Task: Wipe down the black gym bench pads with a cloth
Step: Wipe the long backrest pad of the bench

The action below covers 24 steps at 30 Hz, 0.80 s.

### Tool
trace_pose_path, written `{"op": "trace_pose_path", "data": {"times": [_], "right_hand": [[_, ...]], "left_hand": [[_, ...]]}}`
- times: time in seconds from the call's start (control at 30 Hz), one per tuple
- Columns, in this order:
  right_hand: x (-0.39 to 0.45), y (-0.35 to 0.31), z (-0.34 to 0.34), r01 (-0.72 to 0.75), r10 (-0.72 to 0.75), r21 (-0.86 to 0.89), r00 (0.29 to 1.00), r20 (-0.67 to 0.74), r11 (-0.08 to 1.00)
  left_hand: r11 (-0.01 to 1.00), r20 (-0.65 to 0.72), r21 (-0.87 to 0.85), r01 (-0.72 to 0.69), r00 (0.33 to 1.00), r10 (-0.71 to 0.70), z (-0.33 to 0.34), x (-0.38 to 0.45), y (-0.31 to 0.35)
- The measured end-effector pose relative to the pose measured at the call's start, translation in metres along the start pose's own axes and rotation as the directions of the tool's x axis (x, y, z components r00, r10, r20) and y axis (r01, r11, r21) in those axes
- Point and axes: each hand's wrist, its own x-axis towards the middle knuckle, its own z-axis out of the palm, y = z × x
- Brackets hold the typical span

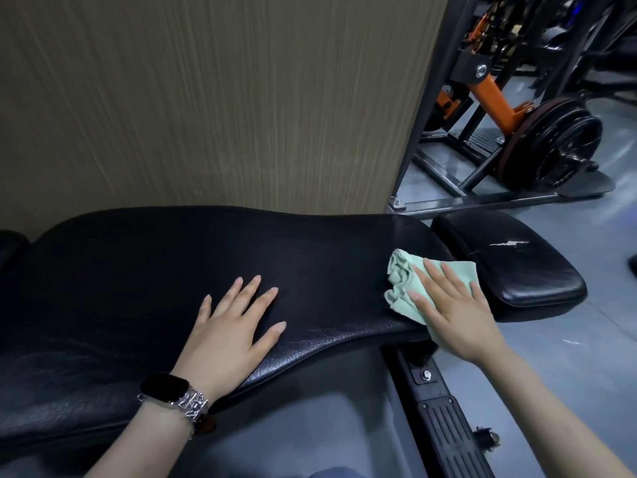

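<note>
A long black bench pad runs across the view from left to right. My left hand lies flat on its near middle, fingers spread straight, a watch on the wrist. My right hand presses a crumpled light green cloth onto the pad's right end with straight fingers. Just beyond that end sits a smaller black seat pad with a white tear on its top.
A wood-grain wall panel stands right behind the bench. At the back right is an orange and black machine loaded with weight plates. The bench's black frame rail runs along the grey floor below my right arm.
</note>
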Motion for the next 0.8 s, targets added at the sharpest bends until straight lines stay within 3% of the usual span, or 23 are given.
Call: {"op": "trace_pose_path", "data": {"times": [0.2, 0.7, 0.8], "right_hand": [[0.033, -0.004, -0.005, -0.057, 0.062, -0.059, 0.996, 0.072, 0.997], [0.095, -0.008, -0.002, 0.046, -0.045, -0.016, 0.996, 0.079, 0.999], [0.112, -0.006, -0.002, 0.065, -0.064, -0.011, 0.994, 0.09, 0.998]], "left_hand": [[0.996, 0.007, 0.007, -0.085, 0.996, 0.084, 0.003, 0.012, 0.016], [0.978, 0.047, -0.012, -0.207, 0.977, 0.207, 0.013, 0.071, 0.057], [0.978, 0.042, 0.053, -0.204, 0.979, 0.202, 0.021, 0.079, 0.06]]}}
